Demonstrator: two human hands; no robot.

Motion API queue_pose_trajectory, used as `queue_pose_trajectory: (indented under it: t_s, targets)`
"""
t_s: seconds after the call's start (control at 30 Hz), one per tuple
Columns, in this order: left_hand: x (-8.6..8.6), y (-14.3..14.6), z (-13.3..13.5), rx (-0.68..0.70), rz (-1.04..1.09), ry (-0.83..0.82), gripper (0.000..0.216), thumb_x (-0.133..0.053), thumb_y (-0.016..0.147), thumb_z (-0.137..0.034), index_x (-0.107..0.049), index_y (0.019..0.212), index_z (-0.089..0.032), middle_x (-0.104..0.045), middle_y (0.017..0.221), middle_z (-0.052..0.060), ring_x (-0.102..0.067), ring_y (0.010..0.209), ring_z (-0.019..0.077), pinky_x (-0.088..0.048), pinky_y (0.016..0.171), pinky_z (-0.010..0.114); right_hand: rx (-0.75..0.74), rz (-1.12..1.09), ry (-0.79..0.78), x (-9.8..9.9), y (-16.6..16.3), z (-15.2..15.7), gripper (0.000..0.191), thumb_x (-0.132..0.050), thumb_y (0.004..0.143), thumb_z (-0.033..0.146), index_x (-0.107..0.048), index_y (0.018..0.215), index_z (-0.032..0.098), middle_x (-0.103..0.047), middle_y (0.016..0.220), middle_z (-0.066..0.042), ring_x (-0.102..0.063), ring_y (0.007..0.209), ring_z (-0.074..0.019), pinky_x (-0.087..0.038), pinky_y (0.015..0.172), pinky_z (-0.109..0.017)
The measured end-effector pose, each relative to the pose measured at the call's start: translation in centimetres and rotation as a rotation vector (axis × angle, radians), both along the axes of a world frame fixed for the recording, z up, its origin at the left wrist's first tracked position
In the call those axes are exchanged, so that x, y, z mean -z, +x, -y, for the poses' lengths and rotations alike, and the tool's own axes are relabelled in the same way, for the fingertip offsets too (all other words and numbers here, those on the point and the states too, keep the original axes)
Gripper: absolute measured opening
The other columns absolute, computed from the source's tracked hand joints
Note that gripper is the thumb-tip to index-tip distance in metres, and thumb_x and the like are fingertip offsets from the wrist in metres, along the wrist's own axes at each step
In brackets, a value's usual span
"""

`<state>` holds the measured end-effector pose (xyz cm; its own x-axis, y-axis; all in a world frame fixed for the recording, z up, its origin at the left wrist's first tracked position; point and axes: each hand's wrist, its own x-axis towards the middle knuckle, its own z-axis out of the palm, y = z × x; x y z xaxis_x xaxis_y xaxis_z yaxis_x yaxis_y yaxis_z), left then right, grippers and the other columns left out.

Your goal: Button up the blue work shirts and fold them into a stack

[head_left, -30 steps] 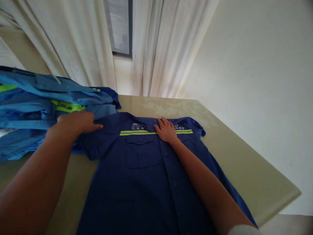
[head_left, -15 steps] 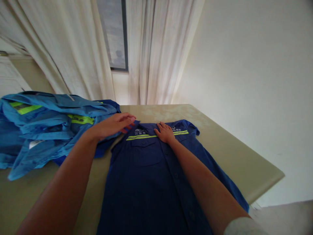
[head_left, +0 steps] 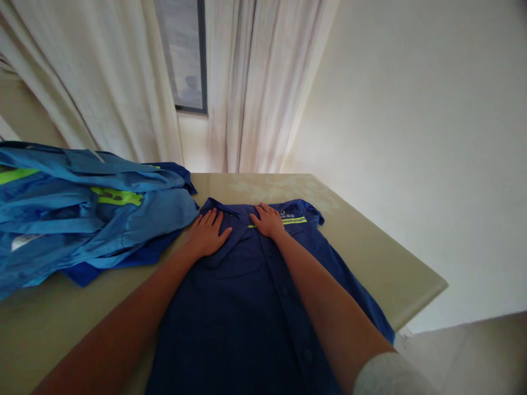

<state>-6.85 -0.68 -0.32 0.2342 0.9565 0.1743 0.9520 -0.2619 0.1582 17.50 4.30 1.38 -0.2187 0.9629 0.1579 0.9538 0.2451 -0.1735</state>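
Observation:
A dark blue work shirt (head_left: pixel 239 307) lies front up in front of me, its collar end pointing away. It has buttons down the middle, a yellow-green reflective stripe and white lettering on the chest. My left hand (head_left: pixel 208 233) lies flat on the shirt's upper left, fingers spread, covering most of the stripe and lettering there; the cloth is creased beside the thumb. My right hand (head_left: pixel 268 220) rests flat near the collar by the button line, fingers stretched out. Neither hand grips the cloth.
A heap of light blue clothes (head_left: pixel 119 219) with yellow-green stripes lies on the left, close to my left hand. The pale table (head_left: pixel 358 241) has a corner at the right, near a white wall (head_left: pixel 411 137). Curtains (head_left: pixel 267 82) and a window (head_left: pixel 183 55) are behind.
My left hand has come down from the shirt's left edge and now lies flat on it, the cloth folded inward there. My right hand stays near the collar. The view has shifted slightly.

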Motion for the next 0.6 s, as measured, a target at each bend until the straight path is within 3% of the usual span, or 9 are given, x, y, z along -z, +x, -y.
queue_pose_trajectory:
  t_s: [0.13, 0.33, 0.47, 0.53, 0.6]
  targets:
    - [0.7, -0.8, -0.6, -0.011, -0.026, 0.022, 0.084, -0.028, 0.098, -0.066, -0.039, 0.159, -0.008, -0.034, 0.167, 0.02, -0.032, 0.154, 0.0366, -0.023, 0.126, 0.054, 0.017, -0.074, 0.085, -0.1, -0.2, 0.7, 0.064, -0.039, 0.105, 0.056, -0.046, 0.155, 0.016, -0.039, 0.165, -0.014, -0.035, 0.152, -0.0251, -0.021, 0.125, -0.04]
    - [0.3, -1.0, -1.0, -0.005, -0.068, 0.032, 0.084, -0.029, 0.098, -0.064, -0.042, 0.157, -0.006, -0.038, 0.164, 0.021, -0.037, 0.151, 0.0379, -0.028, 0.124, 0.054, 0.146, -0.27, 0.397, -2.1, 1.6, 2.2, 0.053, -0.037, 0.107, 0.042, -0.045, 0.153, 0.018, -0.045, 0.161, -0.011, -0.04, 0.146, -0.0197, -0.028, 0.12, -0.032]
    - [0.3, -0.8, -0.8, -0.026, -0.108, 0.039, 0.083, -0.027, 0.097, -0.062, -0.043, 0.156, -0.005, -0.039, 0.164, 0.021, -0.039, 0.15, 0.0381, -0.029, 0.123, 0.055, 0.466, -0.334, 0.448, -3.5, 9.0, 2.3, 0.059, -0.05, 0.098, 0.035, -0.045, 0.152, 0.012, -0.044, 0.159, -0.017, -0.038, 0.145, -0.0284, -0.031, 0.118, -0.042]
    - [0.2, -0.8, -0.7, -0.034, -0.124, 0.037, 0.083, -0.027, 0.098, -0.062, -0.043, 0.157, -0.006, -0.039, 0.164, 0.02, -0.039, 0.15, 0.0376, -0.029, 0.123, 0.054, 0.641, -0.381, 0.407, -3.1, 13.8, 2.3, 0.061, -0.056, 0.092, 0.032, -0.048, 0.149, 0.01, -0.048, 0.154, -0.021, -0.04, 0.143, -0.0336, -0.031, 0.117, -0.049]
    - [0.2, -0.9, -0.8, -0.028, -0.136, 0.037, 0.082, -0.026, 0.098, -0.061, -0.042, 0.157, -0.007, -0.039, 0.164, 0.019, -0.039, 0.151, 0.0372, -0.03, 0.123, 0.054, 0.703, -0.46, 0.299, -2.1, 17.8, 2.3, 0.051, -0.06, 0.088, 0.03, -0.062, 0.136, 0.012, -0.06, 0.141, -0.021, -0.05, 0.133, -0.0347, -0.036, 0.113, -0.049]
